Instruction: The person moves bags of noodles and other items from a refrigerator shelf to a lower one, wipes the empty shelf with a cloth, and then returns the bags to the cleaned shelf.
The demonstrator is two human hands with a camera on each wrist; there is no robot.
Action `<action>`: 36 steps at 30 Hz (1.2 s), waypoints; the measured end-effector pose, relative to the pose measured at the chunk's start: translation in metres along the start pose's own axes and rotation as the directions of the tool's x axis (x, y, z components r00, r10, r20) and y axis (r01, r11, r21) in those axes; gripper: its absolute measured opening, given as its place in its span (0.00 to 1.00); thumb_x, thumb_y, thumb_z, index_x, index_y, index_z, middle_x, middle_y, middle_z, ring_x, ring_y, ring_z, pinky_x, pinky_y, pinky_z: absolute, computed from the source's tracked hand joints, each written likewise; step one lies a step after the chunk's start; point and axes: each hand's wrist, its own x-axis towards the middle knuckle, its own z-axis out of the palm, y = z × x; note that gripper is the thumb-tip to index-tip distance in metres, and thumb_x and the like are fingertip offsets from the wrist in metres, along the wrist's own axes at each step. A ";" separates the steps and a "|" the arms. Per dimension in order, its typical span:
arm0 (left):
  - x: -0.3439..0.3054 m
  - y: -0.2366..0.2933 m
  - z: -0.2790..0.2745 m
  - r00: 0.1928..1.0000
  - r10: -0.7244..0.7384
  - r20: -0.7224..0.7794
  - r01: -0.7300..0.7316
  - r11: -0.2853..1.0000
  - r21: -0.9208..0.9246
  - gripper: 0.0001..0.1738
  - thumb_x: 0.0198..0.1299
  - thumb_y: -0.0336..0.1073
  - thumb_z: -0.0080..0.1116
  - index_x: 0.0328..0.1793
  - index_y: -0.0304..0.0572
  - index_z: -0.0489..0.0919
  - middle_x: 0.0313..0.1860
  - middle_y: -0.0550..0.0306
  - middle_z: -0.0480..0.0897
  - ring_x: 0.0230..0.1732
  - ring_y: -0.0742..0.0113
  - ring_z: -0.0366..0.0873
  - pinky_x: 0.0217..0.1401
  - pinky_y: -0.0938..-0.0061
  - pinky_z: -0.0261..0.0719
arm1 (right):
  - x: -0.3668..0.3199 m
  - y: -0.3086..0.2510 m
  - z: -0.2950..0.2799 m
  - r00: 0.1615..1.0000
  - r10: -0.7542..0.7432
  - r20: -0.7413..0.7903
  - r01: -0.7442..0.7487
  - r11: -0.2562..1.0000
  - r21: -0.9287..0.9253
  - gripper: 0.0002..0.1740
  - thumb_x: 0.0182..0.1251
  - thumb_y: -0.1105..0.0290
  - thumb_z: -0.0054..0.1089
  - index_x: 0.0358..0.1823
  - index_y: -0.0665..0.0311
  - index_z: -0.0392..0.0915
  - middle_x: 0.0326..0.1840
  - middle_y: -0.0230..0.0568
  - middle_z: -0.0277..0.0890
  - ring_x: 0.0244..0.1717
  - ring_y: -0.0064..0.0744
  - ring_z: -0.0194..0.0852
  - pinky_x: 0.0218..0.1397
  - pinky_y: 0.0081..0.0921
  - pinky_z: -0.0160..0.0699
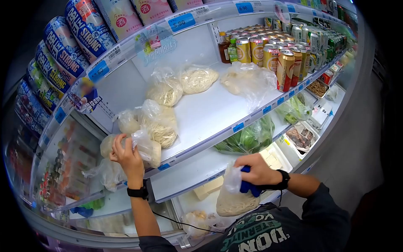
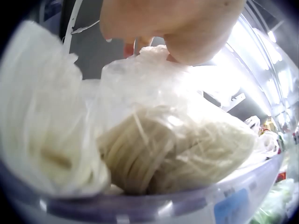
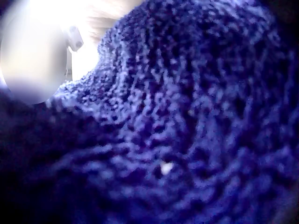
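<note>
At the left end of the shelf, the left hand (image 1: 127, 157) pinches the top of a clear plastic bag of noodles (image 1: 152, 154). In the left wrist view its fingertips meet the crumpled top of the bag, above the pale noodles (image 2: 140, 149). The right hand (image 1: 260, 170) grips a blue cloth (image 1: 250, 185) and the gathered neck of another noodle bag (image 1: 237, 203), which hangs in front of the lower shelf. Blue knit cloth (image 3: 187, 107) fills most of the right wrist view and hides the right fingers there.
More noodle bags (image 1: 159, 124) line the shelf's left and back. A flattened plastic bag (image 1: 247, 80) lies near drink cans (image 1: 285, 69) at the right. Below are bagged greens (image 1: 252, 136) and trays (image 1: 300, 136). The shelf's front edge (image 1: 201, 145) runs between the hands.
</note>
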 end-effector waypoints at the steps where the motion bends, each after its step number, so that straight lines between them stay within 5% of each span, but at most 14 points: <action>1: 0.002 -0.001 0.000 1.000 0.001 -0.008 -0.001 1.000 -0.003 0.10 0.52 0.28 0.53 0.41 0.43 0.74 0.40 0.53 0.75 0.47 0.59 0.71 0.56 0.63 0.51 | -0.001 0.016 0.020 1.000 -0.028 0.007 0.028 0.999 -0.024 0.07 0.51 0.68 0.60 0.30 0.63 0.78 0.24 0.45 0.75 0.25 0.43 0.75 0.30 0.29 0.72; 4: 0.011 -0.008 0.010 0.996 -0.087 0.036 0.092 0.978 -0.189 0.11 0.52 0.25 0.51 0.43 0.42 0.74 0.39 0.48 0.76 0.45 0.54 0.73 0.51 0.64 0.60 | 0.007 0.057 0.077 0.998 -0.060 -0.024 0.058 0.996 -0.063 0.09 0.51 0.64 0.60 0.30 0.61 0.78 0.25 0.44 0.76 0.27 0.46 0.75 0.30 0.33 0.73; 6: 0.013 -0.010 0.025 0.939 -0.339 -0.053 0.255 0.793 -0.554 0.13 0.51 0.21 0.50 0.44 0.38 0.73 0.37 0.44 0.77 0.40 0.44 0.74 0.42 0.63 0.69 | 0.017 0.077 0.106 0.997 -0.052 -0.051 0.048 0.996 -0.074 0.09 0.51 0.64 0.59 0.29 0.61 0.78 0.25 0.45 0.75 0.27 0.47 0.75 0.31 0.33 0.72; 8: 0.010 -0.011 0.035 0.940 -0.324 -0.105 0.218 0.809 -0.546 0.13 0.52 0.20 0.49 0.44 0.38 0.73 0.34 0.43 0.77 0.37 0.44 0.75 0.39 0.63 0.71 | 0.032 0.104 0.138 0.979 -0.033 -0.201 0.017 0.997 -0.080 0.10 0.51 0.63 0.59 0.29 0.61 0.77 0.24 0.46 0.75 0.28 0.47 0.75 0.32 0.35 0.72; 14: 0.019 -0.010 0.025 0.936 -0.284 -0.207 0.138 0.839 -0.527 0.14 0.54 0.20 0.48 0.47 0.37 0.72 0.32 0.44 0.78 0.33 0.47 0.76 0.39 0.66 0.73 | 0.073 0.149 0.196 0.942 0.103 -0.320 -0.150 0.981 -0.126 0.13 0.52 0.60 0.57 0.35 0.60 0.80 0.34 0.47 0.79 0.36 0.49 0.77 0.39 0.38 0.74; 16: 0.018 -0.009 0.011 0.912 -0.328 -0.247 0.123 0.793 -0.597 0.14 0.55 0.20 0.47 0.48 0.36 0.71 0.34 0.47 0.77 0.34 0.53 0.75 0.40 0.68 0.72 | 0.079 0.169 0.208 0.917 0.245 -0.316 -0.324 0.918 -0.229 0.16 0.52 0.59 0.58 0.36 0.62 0.81 0.33 0.47 0.80 0.36 0.48 0.78 0.40 0.36 0.75; 20: 0.005 -0.013 -0.025 0.875 -0.382 -0.296 0.116 0.761 -0.639 0.14 0.54 0.22 0.48 0.48 0.35 0.70 0.37 0.53 0.75 0.37 0.64 0.73 0.44 0.73 0.71 | 0.054 0.206 0.207 0.939 0.336 -0.074 -0.338 0.863 -0.374 0.17 0.52 0.58 0.58 0.42 0.55 0.77 0.38 0.44 0.80 0.42 0.49 0.76 0.44 0.39 0.75; 23: -0.007 -0.026 -0.027 0.906 -0.294 -0.304 0.074 0.818 -0.570 0.14 0.54 0.23 0.49 0.48 0.33 0.70 0.33 0.50 0.76 0.31 0.61 0.75 0.38 0.72 0.73 | 0.040 0.216 0.204 0.911 0.412 -0.034 -0.401 0.861 -0.312 0.22 0.53 0.59 0.56 0.51 0.52 0.74 0.41 0.47 0.79 0.43 0.50 0.76 0.45 0.42 0.74; 27: -0.018 -0.022 -0.011 0.929 -0.273 -0.249 0.091 0.823 -0.561 0.13 0.54 0.25 0.50 0.47 0.35 0.71 0.32 0.50 0.77 0.30 0.60 0.76 0.35 0.72 0.73 | 0.029 0.183 0.178 0.926 0.377 -0.038 -0.373 0.893 -0.252 0.30 0.53 0.58 0.56 0.61 0.49 0.67 0.39 0.48 0.79 0.41 0.50 0.77 0.44 0.40 0.76; 30: -0.016 -0.011 0.000 0.958 -0.203 -0.202 0.027 0.766 -0.642 0.16 0.53 0.24 0.49 0.50 0.36 0.70 0.35 0.55 0.77 0.33 0.67 0.74 0.39 0.75 0.73 | 0.014 0.161 0.156 0.859 0.501 0.104 -0.451 0.837 -0.310 0.30 0.53 0.58 0.57 0.61 0.51 0.67 0.34 0.46 0.81 0.36 0.49 0.78 0.41 0.38 0.77; 32: -0.011 0.001 0.008 0.955 -0.190 -0.227 0.014 0.796 -0.606 0.15 0.53 0.24 0.49 0.49 0.36 0.70 0.34 0.52 0.78 0.32 0.61 0.75 0.37 0.72 0.73 | -0.004 0.171 0.144 0.920 0.333 0.208 -0.281 0.928 -0.243 0.28 0.55 0.56 0.58 0.58 0.54 0.70 0.31 0.41 0.82 0.33 0.44 0.80 0.40 0.34 0.78; 34: -0.004 0.009 0.018 0.974 -0.066 -0.215 -0.044 0.882 -0.470 0.15 0.52 0.22 0.49 0.48 0.35 0.70 0.33 0.46 0.77 0.32 0.53 0.76 0.36 0.70 0.73 | -0.010 0.151 0.124 0.917 0.304 0.257 -0.281 0.952 -0.124 0.26 0.57 0.55 0.57 0.56 0.54 0.72 0.32 0.40 0.82 0.34 0.41 0.81 0.41 0.32 0.78; 35: 0.009 0.019 0.019 0.954 -0.055 -0.295 -0.101 0.868 -0.486 0.13 0.50 0.25 0.52 0.44 0.35 0.70 0.25 0.47 0.71 0.21 0.47 0.69 0.23 0.62 0.66 | -0.015 0.147 0.118 0.917 0.292 0.273 -0.273 0.956 -0.108 0.24 0.58 0.54 0.57 0.55 0.54 0.73 0.32 0.38 0.82 0.34 0.39 0.81 0.41 0.30 0.78; 36: 0.012 0.026 0.018 0.952 -0.062 -0.300 -0.090 0.879 -0.469 0.13 0.50 0.25 0.52 0.44 0.35 0.70 0.25 0.47 0.71 0.21 0.47 0.69 0.23 0.62 0.66 | -0.019 0.141 0.111 0.897 0.323 0.300 -0.307 0.946 -0.102 0.22 0.58 0.55 0.58 0.53 0.54 0.75 0.33 0.36 0.82 0.36 0.36 0.81 0.41 0.29 0.77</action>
